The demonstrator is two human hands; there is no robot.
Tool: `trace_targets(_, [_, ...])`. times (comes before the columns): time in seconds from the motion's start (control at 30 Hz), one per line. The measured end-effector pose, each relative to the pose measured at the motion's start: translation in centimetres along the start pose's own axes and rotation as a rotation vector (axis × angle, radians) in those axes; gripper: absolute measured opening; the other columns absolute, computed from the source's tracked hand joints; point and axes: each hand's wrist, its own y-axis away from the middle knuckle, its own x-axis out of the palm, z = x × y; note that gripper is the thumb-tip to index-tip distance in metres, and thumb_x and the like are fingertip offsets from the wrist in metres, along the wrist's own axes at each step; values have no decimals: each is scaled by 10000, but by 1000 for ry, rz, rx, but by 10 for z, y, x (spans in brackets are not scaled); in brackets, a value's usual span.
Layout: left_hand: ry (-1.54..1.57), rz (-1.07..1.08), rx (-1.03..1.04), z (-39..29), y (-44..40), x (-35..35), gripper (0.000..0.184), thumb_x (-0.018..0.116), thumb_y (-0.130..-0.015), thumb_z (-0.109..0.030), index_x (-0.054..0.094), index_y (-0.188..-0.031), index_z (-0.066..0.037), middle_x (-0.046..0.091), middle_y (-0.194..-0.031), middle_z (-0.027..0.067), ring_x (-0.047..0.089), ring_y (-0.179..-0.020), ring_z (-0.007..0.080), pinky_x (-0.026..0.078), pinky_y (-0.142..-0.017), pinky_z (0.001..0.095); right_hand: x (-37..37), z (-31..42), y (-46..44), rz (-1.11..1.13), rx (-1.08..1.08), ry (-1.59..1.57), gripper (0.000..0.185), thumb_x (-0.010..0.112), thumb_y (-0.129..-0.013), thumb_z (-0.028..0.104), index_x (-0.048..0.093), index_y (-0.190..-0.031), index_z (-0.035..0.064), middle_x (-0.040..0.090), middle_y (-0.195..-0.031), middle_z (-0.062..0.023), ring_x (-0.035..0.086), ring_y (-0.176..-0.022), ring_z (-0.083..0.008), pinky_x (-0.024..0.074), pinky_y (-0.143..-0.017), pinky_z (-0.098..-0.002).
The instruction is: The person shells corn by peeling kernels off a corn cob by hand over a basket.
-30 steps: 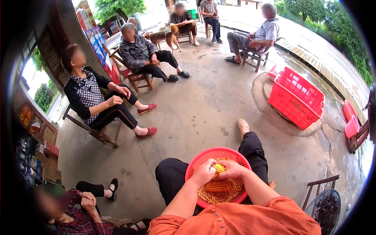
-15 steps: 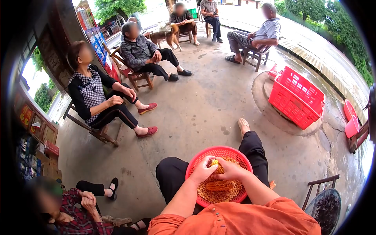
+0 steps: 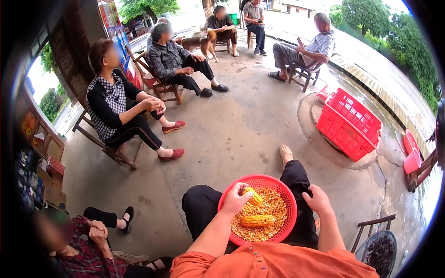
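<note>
A red perforated basket (image 3: 291, 217) sits on my lap, with loose corn kernels (image 3: 277, 204) spread inside. My left hand (image 3: 236, 199) is closed around a partly stripped corn cob (image 3: 254, 196) over the basket's left side. Another corn cob (image 3: 258, 220), still covered in kernels, lies on the loose ones nearer to me. Away from the cob, my right hand (image 3: 319, 200) hovers beside the basket's right rim, close to my right knee. Its thumb and forefinger are apart, and nothing shows between them.
Red plastic crates (image 3: 350, 123) stand on a round slab ahead to the right. Pink basins (image 3: 412, 161) are at the far right. A woven round item (image 3: 378, 250) rests near a chair at my right. Several people sit on wooden chairs around, with a dog (image 3: 200, 44) among them.
My right hand has let go of the cob and moved right, out over the basket's rim. My left hand keeps the cob, now slightly further left. Seated people have shifted their hands.
</note>
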Motion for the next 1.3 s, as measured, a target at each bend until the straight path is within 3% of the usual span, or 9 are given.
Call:
trace_targets(0.07, [-18, 10, 13, 2, 0, 0, 296, 713, -855, -96, 567, -1104, -28, 614, -936, 11, 576, -848, 88, 488, -771, 257, -16, 13, 12, 167, 108, -89, 308, 729, -803, 305, 616, -940, 53, 634, -946, -144, 602, -929, -343, 495, -794, -416])
trace_targets(0.2, [-73, 16, 20, -2, 0, 2, 297, 715, -851, -96, 568, -1099, -27, 612, -931, 11, 577, -841, 88, 487, -767, 257, -20, 24, 9, 48, 74, -150, 314, 732, -799, 303, 594, -893, 37, 634, -928, -158, 603, -898, -350, 491, -778, -415])
trace_targets(0.37, [-53, 9, 31, -1, 1, 0, 311, 720, -844, -104, 568, -1102, -23, 610, -925, 13, 577, -834, 89, 487, -761, 263, -5, 9, -21, 198, 21, -207, 262, 723, -777, 213, 556, -764, 11, 582, -703, -135, 543, -664, -310, 458, -644, -391])
trace_targets(0.43, [-75, 10, 31, 1, 3, -2, 310, 720, -841, -103, 569, -1101, -25, 610, -921, 13, 577, -832, 90, 486, -759, 264, -11, -4, -29, 224, -6, -474, 256, 719, -780, 192, 538, -719, 22, 483, -608, -94, 449, -568, -177, 409, -564, -348])
trace_targets(0.5, [-88, 4, 28, 5, 1, -5, 310, 720, -839, -101, 569, -1099, -26, 609, -918, 14, 577, -831, 90, 485, -758, 264, -17, -10, -36, 360, 5, -569, 241, 719, -784, 204, 560, -738, 30, 505, -614, -92, 495, -586, -186, 428, -572, -355])
trace_targets(0.6, [-107, 24, 36, 7, 1, -4, 306, 720, -836, -101, 573, -1096, -31, 607, -910, 11, 571, -819, 88, 482, -749, 262, -28, 15, -37, 480, -55, -294, 230, 718, -772, 214, 572, -725, 43, 515, -618, -89, 489, -576, -177, 421, -567, -346])
trace_targets(0.7, [-102, 36, 40, 3, 0, -2, 301, 720, -835, -104, 576, -1090, -35, 603, -903, 6, 564, -807, 84, 479, -741, 259, -16, 33, -36, 289, -116, 44, 273, 697, -731, 314, 600, -744, 59, 642, -735, -141, 626, -720, -327, 496, -657, -410])
trace_targets(0.93, [-102, 28, 36, -1, 3, 0, 301, 727, -831, -115, 580, -1082, -34, 604, -905, 7, 565, -810, 86, 478, -742, 259, 6, 40, -45, 277, -151, 169, 196, 623, -752, 266, 602, -732, 71, 649, -752, -143, 640, -768, -348, 511, -698, -445])
trace_targets(1.3, [-237, -87, 31, 12, 4, -10, 353, 739, -808, -173, 583, -1079, -10, 631, -917, 42, 594, -841, 118, 500, -774, 287, 20, 23, -55, -201, -375, 22, 150, 611, -727, 190, 548, -679, 63, 619, -692, -140, 617, -691, -357, 498, -627, -464])
